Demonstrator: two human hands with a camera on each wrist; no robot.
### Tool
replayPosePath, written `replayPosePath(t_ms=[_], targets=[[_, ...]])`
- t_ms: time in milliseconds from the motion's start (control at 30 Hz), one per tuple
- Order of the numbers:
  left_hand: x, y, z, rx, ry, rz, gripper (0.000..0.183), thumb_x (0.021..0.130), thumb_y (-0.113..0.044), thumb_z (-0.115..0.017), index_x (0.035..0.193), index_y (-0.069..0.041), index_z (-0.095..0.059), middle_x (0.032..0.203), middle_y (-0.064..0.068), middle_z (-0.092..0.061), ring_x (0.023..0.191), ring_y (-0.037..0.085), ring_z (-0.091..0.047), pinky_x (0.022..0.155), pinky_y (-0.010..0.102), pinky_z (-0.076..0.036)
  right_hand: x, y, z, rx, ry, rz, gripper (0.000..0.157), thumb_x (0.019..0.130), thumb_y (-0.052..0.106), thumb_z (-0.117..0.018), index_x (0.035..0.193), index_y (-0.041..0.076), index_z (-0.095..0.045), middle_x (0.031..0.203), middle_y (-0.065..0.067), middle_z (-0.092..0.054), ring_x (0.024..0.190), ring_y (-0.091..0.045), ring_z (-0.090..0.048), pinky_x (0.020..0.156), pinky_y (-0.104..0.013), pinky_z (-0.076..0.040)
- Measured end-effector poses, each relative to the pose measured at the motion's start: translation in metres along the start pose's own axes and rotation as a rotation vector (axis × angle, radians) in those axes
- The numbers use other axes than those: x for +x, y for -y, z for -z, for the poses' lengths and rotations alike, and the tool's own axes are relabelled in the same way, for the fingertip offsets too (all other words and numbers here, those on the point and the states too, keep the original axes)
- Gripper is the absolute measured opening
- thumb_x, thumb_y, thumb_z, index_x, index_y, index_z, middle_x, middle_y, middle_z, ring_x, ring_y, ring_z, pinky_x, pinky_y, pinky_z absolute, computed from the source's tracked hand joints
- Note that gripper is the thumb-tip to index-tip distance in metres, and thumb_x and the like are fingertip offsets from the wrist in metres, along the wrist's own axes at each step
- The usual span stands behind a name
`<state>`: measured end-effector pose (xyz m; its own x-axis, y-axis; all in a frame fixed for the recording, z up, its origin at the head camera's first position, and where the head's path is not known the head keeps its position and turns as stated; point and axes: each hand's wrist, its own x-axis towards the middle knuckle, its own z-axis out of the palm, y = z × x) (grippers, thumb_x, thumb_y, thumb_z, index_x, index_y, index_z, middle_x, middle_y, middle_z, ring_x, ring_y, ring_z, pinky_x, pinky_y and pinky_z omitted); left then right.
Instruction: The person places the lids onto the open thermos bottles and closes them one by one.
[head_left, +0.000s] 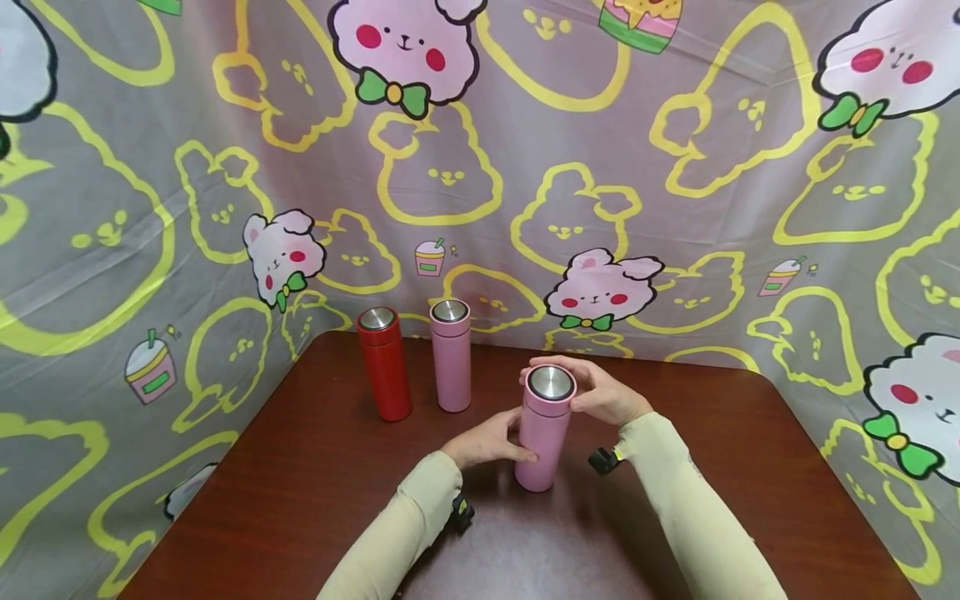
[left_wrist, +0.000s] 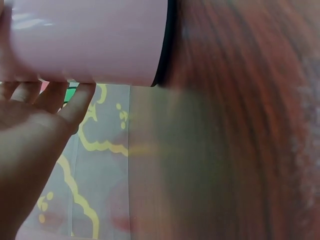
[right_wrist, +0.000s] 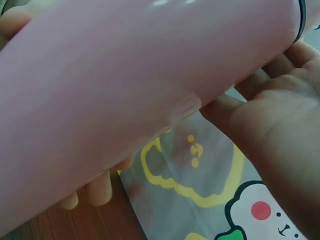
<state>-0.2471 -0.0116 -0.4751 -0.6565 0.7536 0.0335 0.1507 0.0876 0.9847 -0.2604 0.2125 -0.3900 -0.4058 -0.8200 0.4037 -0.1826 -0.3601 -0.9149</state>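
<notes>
Both hands are on a pink thermos bottle (head_left: 543, 437) that stands near the middle of the table, slightly tilted, with a steel-topped lid. My left hand (head_left: 489, 440) grips its lower body from the left, thumb across the front. Around the lid, from the right and behind, curls my right hand (head_left: 613, 398); some of its fingers are hidden behind the bottle. In the left wrist view the bottle's dark base rim (left_wrist: 166, 45) is close to the tabletop; I cannot tell whether it touches. The right wrist view shows the pink body (right_wrist: 135, 80) between both hands.
Farther back on the left, a red thermos bottle (head_left: 388, 375) and a second pink thermos bottle (head_left: 452, 371) stand upright side by side. The brown wooden table (head_left: 300, 500) meets a patterned cloth (head_left: 465, 192) at its back and sides.
</notes>
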Motion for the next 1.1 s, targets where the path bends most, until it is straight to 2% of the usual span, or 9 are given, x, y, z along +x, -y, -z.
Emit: replayPosePath(t_ms=[167,367,533,700,867,1100], targets=[[0.000,-0.002,-0.001,-0.019,0.015,0.015,0.071,0.081,-0.003,-0.072,0.141,-0.006,-0.035,0.127,0.004,-0.054,0.113,0.013,-0.053,0.095,0.028,-0.043,0.001,-0.002,0.002,-0.005,0.000,0.004,0.065,0.085,0.018,-0.068,0.139,-0.004,-0.038,0.135,-0.019,-0.049,0.125,-0.030,-0.045,0.103,-0.045,-0.036],[-0.001,-0.004,-0.002,0.032,0.020,0.006,0.068,0.083,-0.007,-0.071,0.141,-0.007,-0.035,0.129,0.004,-0.053,0.115,0.013,-0.052,0.097,0.028,-0.041,0.000,0.000,-0.001,-0.040,-0.038,0.019,0.064,0.085,0.018,-0.068,0.137,-0.005,-0.039,0.132,-0.016,-0.053,0.122,-0.029,-0.049,0.100,-0.042,-0.040],[-0.003,-0.005,-0.002,0.092,0.022,-0.009,0.070,0.084,-0.014,-0.072,0.143,-0.011,-0.033,0.132,0.002,-0.051,0.118,0.011,-0.049,0.099,0.028,-0.038,-0.004,0.002,-0.005,-0.135,-0.115,-0.003,0.066,0.084,0.021,-0.071,0.136,-0.005,-0.041,0.129,-0.015,-0.056,0.118,-0.027,-0.052,0.096,-0.040,-0.044],[-0.005,-0.004,-0.003,0.118,0.013,-0.037,0.069,0.084,-0.015,-0.071,0.143,-0.013,-0.034,0.133,0.000,-0.050,0.119,0.010,-0.048,0.100,0.027,-0.038,-0.007,0.003,-0.011,-0.215,-0.196,-0.006,0.067,0.083,0.022,-0.072,0.135,-0.008,-0.042,0.126,-0.014,-0.058,0.112,-0.026,-0.056,0.092,-0.040,-0.046],[-0.005,-0.002,-0.005,0.130,0.004,-0.054,0.070,0.084,-0.017,-0.072,0.143,-0.015,-0.034,0.135,-0.002,-0.048,0.120,0.009,-0.047,0.100,0.027,-0.037,-0.010,0.000,-0.017,-0.237,-0.268,0.013,0.065,0.084,0.021,-0.072,0.135,-0.006,-0.043,0.124,-0.011,-0.060,0.111,-0.023,-0.056,0.091,-0.038,-0.047],[-0.004,-0.002,-0.006,0.121,0.013,-0.098,0.069,0.085,-0.014,-0.071,0.143,-0.016,-0.034,0.136,0.000,-0.048,0.121,0.010,-0.046,0.100,0.028,-0.037,-0.013,-0.004,-0.025,-0.236,-0.350,0.057,0.066,0.085,0.019,-0.072,0.134,-0.011,-0.040,0.124,-0.006,-0.060,0.111,-0.020,-0.057,0.090,-0.033,-0.048]])
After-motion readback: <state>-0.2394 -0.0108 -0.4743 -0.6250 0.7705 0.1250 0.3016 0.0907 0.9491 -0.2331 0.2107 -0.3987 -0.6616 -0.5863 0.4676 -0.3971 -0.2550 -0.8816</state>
